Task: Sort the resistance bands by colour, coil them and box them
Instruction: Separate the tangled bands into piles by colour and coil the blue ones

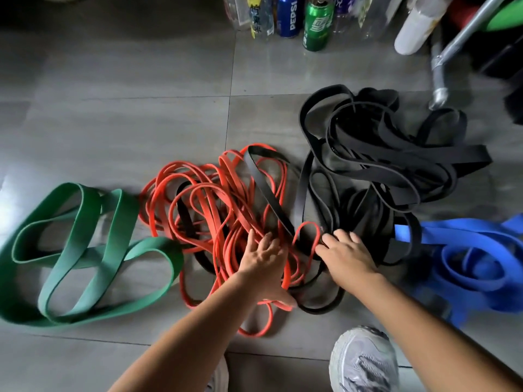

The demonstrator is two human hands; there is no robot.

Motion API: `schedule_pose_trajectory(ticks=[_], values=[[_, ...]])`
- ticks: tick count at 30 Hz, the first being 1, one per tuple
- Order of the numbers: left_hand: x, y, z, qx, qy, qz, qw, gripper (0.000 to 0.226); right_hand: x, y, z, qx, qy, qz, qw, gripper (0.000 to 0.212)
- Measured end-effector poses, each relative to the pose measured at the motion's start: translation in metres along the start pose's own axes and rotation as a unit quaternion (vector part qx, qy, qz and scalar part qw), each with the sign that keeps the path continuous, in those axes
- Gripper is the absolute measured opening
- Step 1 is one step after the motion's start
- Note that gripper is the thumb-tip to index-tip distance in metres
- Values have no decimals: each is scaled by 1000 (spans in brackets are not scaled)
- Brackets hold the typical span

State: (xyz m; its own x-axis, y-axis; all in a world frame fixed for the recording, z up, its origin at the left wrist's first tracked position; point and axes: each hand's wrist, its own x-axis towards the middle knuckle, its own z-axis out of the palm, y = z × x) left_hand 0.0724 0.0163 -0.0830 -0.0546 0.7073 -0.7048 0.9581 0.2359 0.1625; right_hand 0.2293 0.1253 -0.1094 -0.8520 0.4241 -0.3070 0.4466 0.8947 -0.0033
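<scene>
Resistance bands lie in loose heaps on the grey tiled floor. Wide green bands (70, 250) spread at the left. A tangle of thin red bands (203, 205) sits in the middle, with a few black bands mixed through it. A big pile of black bands (376, 162) is at the right, and blue bands (469, 261) lie at the far right. My left hand (261, 257) rests on the red tangle, fingers spread over the strands. My right hand (346, 254) lies on the black bands beside a red loop (307, 239), its fingertips curled down into them. No box is in view.
Bottles and cans (317, 24) stand in a row along the far edge, with a white bottle (418, 26) to their right. A metal frame leg (438, 77) reaches the floor at the upper right. My grey shoe (365, 360) is at the bottom.
</scene>
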Motion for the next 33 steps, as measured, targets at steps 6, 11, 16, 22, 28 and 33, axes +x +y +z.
schedule_pose_trajectory(ticks=[6,11,16,22,28,33], values=[[-3,-27,-7,-65,197,-39,978,48,-11,57,-7,-74,89,-5,993,5],[-15,-71,-29,-256,332,-147,896,32,-2,121,-39,-120,93,113,982,24],[-24,-105,-35,-356,389,-230,818,20,15,126,-61,-154,24,232,960,10],[-28,-94,-36,-430,361,-219,798,36,19,64,-56,-62,104,167,979,44],[-27,-77,-28,-224,361,-175,888,74,25,4,-33,-88,180,-26,979,38],[-20,-51,-5,-54,210,-10,976,53,44,-20,-15,-95,61,-17,993,29]])
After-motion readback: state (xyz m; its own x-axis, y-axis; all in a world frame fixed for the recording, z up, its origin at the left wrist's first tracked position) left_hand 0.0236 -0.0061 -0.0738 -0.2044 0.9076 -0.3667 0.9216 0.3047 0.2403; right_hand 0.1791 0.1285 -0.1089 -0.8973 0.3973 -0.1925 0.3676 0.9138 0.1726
